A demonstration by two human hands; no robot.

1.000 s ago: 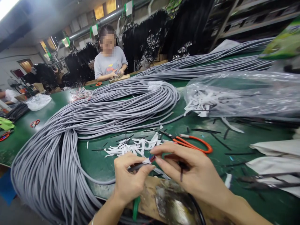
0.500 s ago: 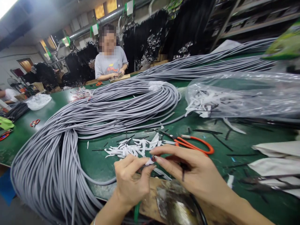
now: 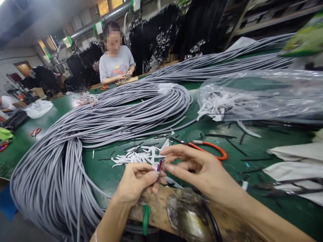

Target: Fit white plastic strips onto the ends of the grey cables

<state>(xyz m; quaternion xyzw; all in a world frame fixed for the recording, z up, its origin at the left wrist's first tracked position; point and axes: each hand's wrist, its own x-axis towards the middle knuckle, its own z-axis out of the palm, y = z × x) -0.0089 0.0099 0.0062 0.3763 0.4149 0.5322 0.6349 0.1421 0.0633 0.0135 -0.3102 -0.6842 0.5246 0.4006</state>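
My left hand (image 3: 137,181) is closed in a pinch on the end of a grey cable, where thin red and blue wires (image 3: 159,165) stick out. My right hand (image 3: 199,169) pinches those wire tips from the right, its other fingers spread. Both hands hover over a worn wooden board (image 3: 176,210) at the near edge of the green table (image 3: 106,174). Just beyond the fingers lies a heap of white scraps (image 3: 141,155). Orange-handled scissors (image 3: 207,148) lie right of the scraps.
A huge bundle of grey cables (image 3: 83,131) loops over the table's left and middle. A clear plastic bag of scraps (image 3: 254,97) lies at the right. A person in a grey shirt (image 3: 114,65) works at the far side. Small red scissors (image 3: 34,131) lie far left.
Both hands have shifted slightly up and away with the cable end. The red and blue wire tips now stand out more between the fingertips. The view dipped a little.
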